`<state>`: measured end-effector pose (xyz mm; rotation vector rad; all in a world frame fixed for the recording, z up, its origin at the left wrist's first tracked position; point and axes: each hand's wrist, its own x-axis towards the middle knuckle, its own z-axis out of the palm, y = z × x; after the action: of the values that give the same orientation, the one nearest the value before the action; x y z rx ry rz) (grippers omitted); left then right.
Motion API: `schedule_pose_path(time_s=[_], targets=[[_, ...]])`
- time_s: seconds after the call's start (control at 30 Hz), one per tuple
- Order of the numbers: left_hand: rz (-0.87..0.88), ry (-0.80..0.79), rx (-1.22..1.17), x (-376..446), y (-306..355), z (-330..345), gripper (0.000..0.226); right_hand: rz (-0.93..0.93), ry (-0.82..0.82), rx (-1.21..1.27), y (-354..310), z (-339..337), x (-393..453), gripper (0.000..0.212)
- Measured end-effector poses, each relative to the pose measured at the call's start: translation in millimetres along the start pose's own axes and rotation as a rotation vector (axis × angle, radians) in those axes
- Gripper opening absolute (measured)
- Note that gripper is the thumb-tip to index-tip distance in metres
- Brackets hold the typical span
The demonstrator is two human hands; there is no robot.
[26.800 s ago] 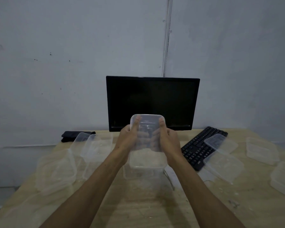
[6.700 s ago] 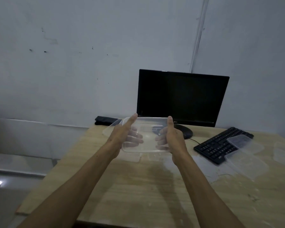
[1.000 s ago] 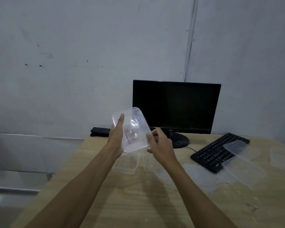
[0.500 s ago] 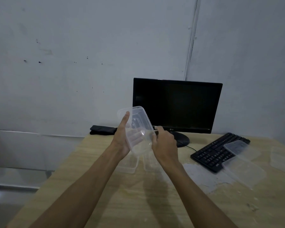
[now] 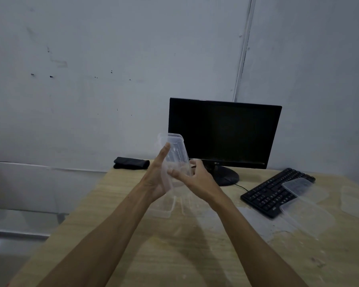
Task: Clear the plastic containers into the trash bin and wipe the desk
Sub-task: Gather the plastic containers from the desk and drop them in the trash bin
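I hold a clear plastic container upright on its edge above the wooden desk, in front of the monitor. My left hand grips its left side, thumb up along the rim. My right hand holds its lower right part. Under my hands two more clear containers lie on the desk. Another clear container rests on the keyboard's right end, and one lies just in front of it. A further one sits at the right edge. No trash bin is in view.
A black monitor stands at the back of the desk on a round base. A black keyboard lies angled at the right. A dark folded cloth sits at the desk's back left corner. The desk's left edge drops to the floor.
The container has turned more upright and edge-on between my hands. My right hand has moved closer under it, towards the left hand.
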<state>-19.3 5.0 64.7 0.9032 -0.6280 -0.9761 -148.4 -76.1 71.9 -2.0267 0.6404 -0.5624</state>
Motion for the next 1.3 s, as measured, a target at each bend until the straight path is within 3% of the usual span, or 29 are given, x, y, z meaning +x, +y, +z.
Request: schedule_pose_path(time_s=[0.13,0.3,0.4,0.53,0.63,0.7,0.9,1.03,1.3], targets=[[0.002,0.033,-0.028,1,-1,-1,0.113,-0.041,-0.064,-0.063,4,0,3,0.110],[0.031,0.043,0.098,-7,2,8,0.066,-0.046,-0.056,-0.008,-1,0,6,0.109],[0.008,0.033,0.161,-10,6,10,0.057,-0.068,-0.064,-0.009,-6,1,10,0.110],[0.003,-0.038,0.179,-13,10,3,0.050,-0.054,-0.072,0.049,-8,-4,12,0.136],[0.015,-0.047,0.214,-10,10,0,0.057,-0.060,-0.072,0.025,-10,-3,11,0.129],[0.025,-0.036,0.194,-8,9,-2,0.069,-0.094,-0.100,-0.032,-12,-2,9,0.111],[-0.004,-0.036,0.063,-11,6,-9,0.061,-0.120,-0.098,-0.122,-9,5,6,0.081],[-0.027,-0.054,0.075,-14,9,-9,0.062,-0.166,-0.008,-0.133,-1,14,13,0.117],[-0.036,-0.028,0.092,-12,11,-6,0.082,-0.196,0.097,-0.064,-4,20,10,0.115]])
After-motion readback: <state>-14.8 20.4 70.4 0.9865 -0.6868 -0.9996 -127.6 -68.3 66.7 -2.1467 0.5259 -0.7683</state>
